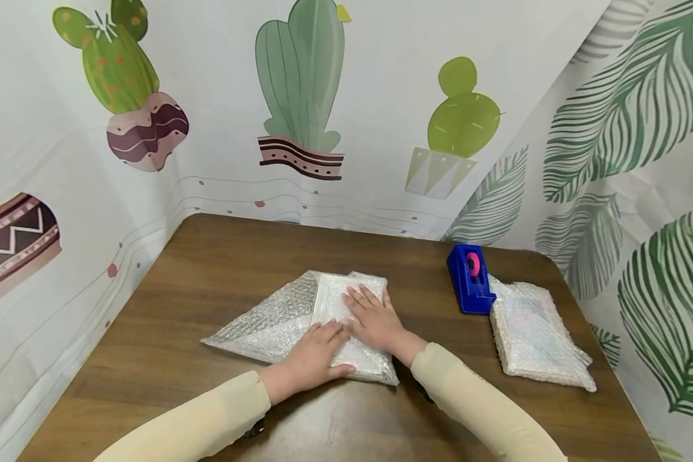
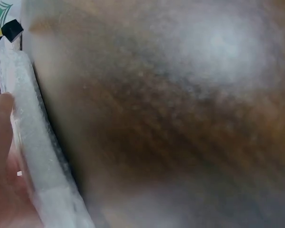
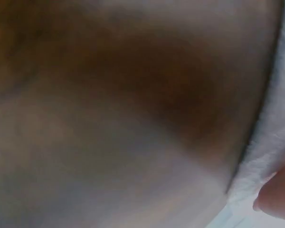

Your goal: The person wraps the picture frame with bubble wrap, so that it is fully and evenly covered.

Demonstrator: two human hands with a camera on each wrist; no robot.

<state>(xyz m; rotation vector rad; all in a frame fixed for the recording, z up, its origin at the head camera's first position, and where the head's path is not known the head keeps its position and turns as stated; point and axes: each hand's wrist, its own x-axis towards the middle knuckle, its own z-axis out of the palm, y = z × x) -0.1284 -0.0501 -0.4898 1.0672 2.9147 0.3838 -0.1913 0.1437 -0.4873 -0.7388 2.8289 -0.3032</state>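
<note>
A flat white item partly wrapped in bubble wrap lies at the middle of the table, with a pointed flap of the wrap spread out to the left. My left hand rests on the front left of this bundle, fingers extended. On its upper right part, my right hand lies flat with the fingers straight. In the left wrist view, the bundle's wrapped edge runs beside the left thumb. The right wrist view shows another wrapped edge near a fingertip. What the item inside is, I cannot tell.
A blue tape dispenser with a pink core stands at the right of the brown wooden table. Beside it lies a second bubble-wrapped package, near the right edge. A patterned cloth hangs behind the table.
</note>
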